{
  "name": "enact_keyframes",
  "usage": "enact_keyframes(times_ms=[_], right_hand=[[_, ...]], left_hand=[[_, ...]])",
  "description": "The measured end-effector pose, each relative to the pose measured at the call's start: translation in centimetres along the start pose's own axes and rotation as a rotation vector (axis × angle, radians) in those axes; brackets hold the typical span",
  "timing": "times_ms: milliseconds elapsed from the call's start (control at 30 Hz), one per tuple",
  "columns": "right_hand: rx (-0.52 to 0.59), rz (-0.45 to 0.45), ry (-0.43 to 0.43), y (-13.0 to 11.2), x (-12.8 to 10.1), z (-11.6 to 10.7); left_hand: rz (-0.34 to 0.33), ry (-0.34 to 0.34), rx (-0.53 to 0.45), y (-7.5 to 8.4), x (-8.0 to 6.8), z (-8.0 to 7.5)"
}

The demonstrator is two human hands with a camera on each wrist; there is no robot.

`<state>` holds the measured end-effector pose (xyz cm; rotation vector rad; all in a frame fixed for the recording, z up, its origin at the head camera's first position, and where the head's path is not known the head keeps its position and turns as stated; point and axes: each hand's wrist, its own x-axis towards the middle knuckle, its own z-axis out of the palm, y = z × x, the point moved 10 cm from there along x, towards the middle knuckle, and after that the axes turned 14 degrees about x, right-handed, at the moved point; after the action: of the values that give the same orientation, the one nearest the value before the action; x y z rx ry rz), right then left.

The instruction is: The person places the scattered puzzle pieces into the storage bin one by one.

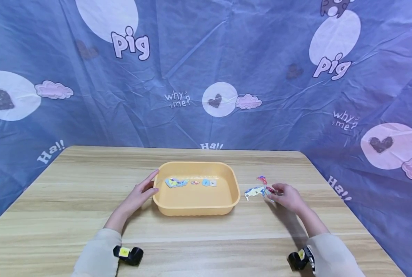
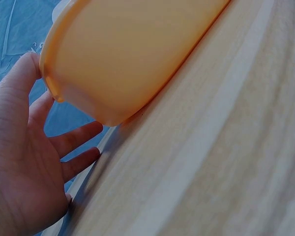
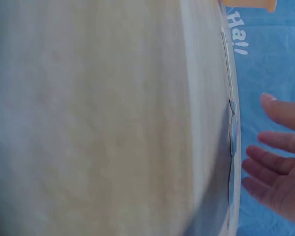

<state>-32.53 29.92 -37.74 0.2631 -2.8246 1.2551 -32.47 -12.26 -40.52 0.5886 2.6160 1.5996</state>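
An orange plastic tray point(image 1: 196, 209) stands in the middle of the wooden table. Several small colourful flat pieces point(image 1: 176, 182) lie inside it. My left hand point(image 1: 147, 187) rests against the tray's left end with straight fingers; the left wrist view shows the open palm point(image 2: 24, 162) and the thumb at the tray's rim point(image 2: 51, 81). To the right of the tray a blue-and-white flat piece point(image 1: 255, 191) lies on the table, and a small red-and-blue piece point(image 1: 262, 179) lies behind it. My right hand point(image 1: 277, 192) touches the larger piece's right end with relaxed fingers point(image 3: 278, 160).
The wooden table point(image 1: 88, 184) reaches to a blue printed cloth point(image 1: 206, 77) hung behind and at both sides. A black wrist camera point(image 1: 129, 254) sits on each sleeve. The table's right edge point(image 3: 231, 123) shows in the right wrist view.
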Motion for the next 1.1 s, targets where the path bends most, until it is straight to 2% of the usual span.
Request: enact_keyframes(times_ms=[100,400,667,1100], right_hand=[[-0.019,0.020,-0.005,0.4,-0.4,0.1],[-0.077,-0.026,0.026,0.8,-0.6,-0.1],[-0.170,-0.134,0.117,0.5,-1.0,-0.2],[-0.177,-0.102,0.197,0.9,-1.4,-0.5]], left_hand=[[-0.002,0.002,0.001,0.0,0.0,0.0],[0.007,-0.002,-0.003,0.0,0.0,0.0],[0.001,0.004,0.001,-0.1,-0.2,-0.1],[0.001,-0.003,-0.005,0.1,-0.1,-0.1]])
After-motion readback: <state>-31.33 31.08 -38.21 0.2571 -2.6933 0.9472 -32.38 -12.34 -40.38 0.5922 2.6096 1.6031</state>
